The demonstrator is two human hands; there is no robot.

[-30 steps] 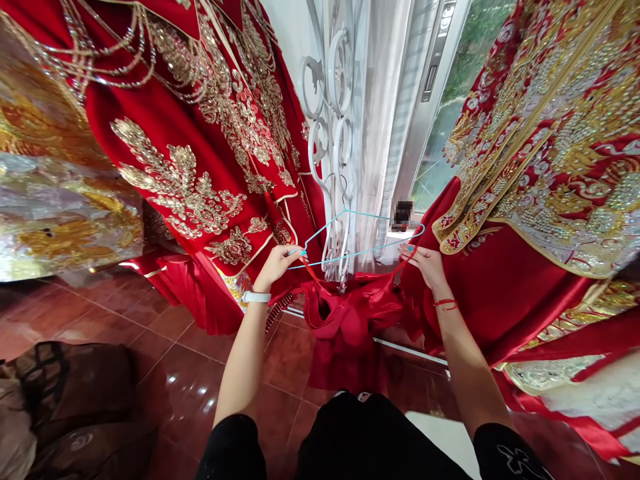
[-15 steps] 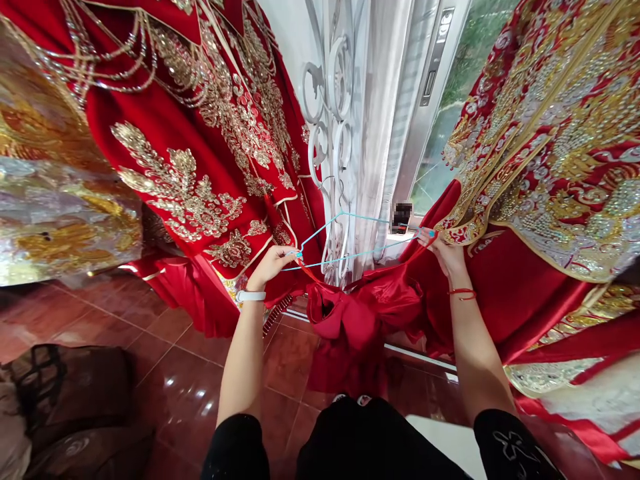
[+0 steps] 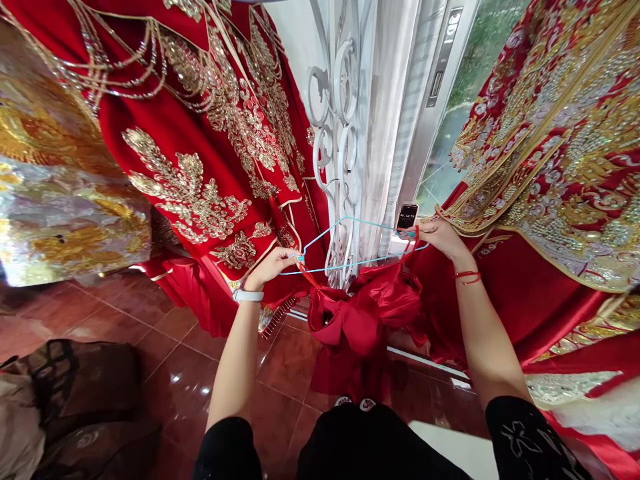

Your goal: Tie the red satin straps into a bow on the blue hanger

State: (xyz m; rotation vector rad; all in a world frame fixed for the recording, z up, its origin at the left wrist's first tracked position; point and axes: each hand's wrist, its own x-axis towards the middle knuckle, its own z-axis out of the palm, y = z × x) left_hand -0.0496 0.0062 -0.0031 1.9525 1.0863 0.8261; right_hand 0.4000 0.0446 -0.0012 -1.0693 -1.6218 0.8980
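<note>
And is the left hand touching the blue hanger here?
Touching. The head view shows the left hand pinching the blue hanger near its left end between thumb and fingers, with a red strap running down from there.

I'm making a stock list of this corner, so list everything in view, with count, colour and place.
Hanger: one, light blue, centre
Strapped garment: one, red, below the hanger
Grille: one, white, upper centre
Beaded garment: one, red and gold, left of the grille
Shiny cloth: one, gold and silver, far left
Embroidered clothing: count unclear, red, gold and silver, right
Curtain: one, white, right of the grille
Window: one, pale frame, upper right
Small screen: one, black, near the hanger's right end
Bags: count unclear, brown, lower left
Panel: one, white, lower right
Floor tiles: many, reddish, below
Wristband: one, white, left wrist
Bracelet: count unclear, red, right wrist
Sleeves: two, black, bottom
Left hand: one, hanger's left end
Right hand: one, hanger's right end
</note>
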